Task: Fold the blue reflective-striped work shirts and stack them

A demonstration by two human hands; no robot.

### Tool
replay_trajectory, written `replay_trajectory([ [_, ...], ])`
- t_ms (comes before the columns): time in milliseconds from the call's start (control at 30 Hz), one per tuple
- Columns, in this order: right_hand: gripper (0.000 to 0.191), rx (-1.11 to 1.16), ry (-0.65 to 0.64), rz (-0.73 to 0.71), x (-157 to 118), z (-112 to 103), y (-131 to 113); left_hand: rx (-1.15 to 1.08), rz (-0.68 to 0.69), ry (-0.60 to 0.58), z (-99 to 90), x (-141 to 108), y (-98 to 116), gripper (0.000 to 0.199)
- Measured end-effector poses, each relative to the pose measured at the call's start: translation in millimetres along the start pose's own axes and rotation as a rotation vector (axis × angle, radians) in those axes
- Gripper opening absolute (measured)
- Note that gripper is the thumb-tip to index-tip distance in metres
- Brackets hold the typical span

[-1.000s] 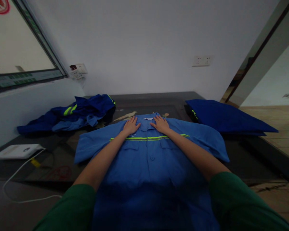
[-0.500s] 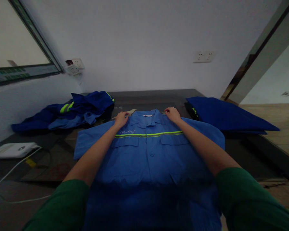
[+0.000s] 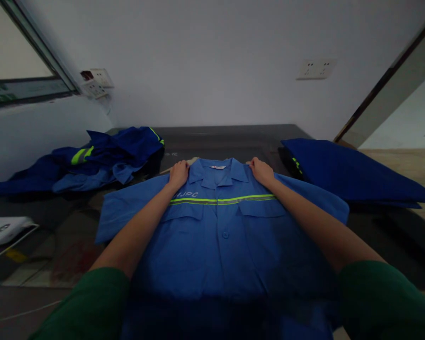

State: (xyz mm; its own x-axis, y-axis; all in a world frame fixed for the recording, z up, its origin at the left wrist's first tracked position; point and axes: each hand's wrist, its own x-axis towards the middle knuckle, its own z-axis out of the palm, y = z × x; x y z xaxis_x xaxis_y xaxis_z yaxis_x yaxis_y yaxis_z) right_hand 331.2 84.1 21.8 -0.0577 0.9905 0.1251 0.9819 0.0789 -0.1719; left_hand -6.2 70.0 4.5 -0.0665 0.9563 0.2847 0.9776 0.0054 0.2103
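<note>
A blue work shirt lies front up with its collar at the far end, lettering on the chest and a yellow-green reflective stripe across it. My left hand is closed on the shoulder left of the collar. At the other shoulder, my right hand has its fingers curled round the cloth. Both sleeves spread outward under my forearms. A thin beige edge shows behind the collar beside my left hand; most of it is hidden. The lower shirt falls into shadow near me.
A crumpled dark blue garment with reflective bands lies on the dark table at left. Folded dark blue clothing lies at right. A white device with a cable sits at the left edge. The wall stands behind.
My fingers have closed over the shirt's shoulders, and the beige piece by my left hand is now mostly covered. The view has moved slightly closer.
</note>
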Motion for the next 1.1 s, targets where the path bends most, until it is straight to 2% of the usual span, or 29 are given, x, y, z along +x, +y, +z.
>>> replay_trajectory([
  [233, 0.023, -0.026, 0.075, -0.028, 45, 15, -2, -0.002, 0.027, -0.043, 19.2, 54, -14, 0.021],
  [500, 0.021, -0.033, 0.08, -0.133, 113, 28, -1, 0.015, 0.058, -0.039, 33.5, 106, -26, 0.021],
  [767, 0.018, -0.03, 0.093, -0.202, 165, 40, 6, -0.031, 0.08, -0.038, 52.0, 152, -34, 0.02],
  [967, 0.019, -0.081, 0.144, -0.261, 183, 43, 3, -0.061, 0.085, -0.038, 58.5, 174, -39, 0.02],
  [1100, 0.025, -0.187, 0.175, -0.269, 178, 35, -5, -0.041, 0.096, 0.008, 48.9, 170, -29, 0.02],
])
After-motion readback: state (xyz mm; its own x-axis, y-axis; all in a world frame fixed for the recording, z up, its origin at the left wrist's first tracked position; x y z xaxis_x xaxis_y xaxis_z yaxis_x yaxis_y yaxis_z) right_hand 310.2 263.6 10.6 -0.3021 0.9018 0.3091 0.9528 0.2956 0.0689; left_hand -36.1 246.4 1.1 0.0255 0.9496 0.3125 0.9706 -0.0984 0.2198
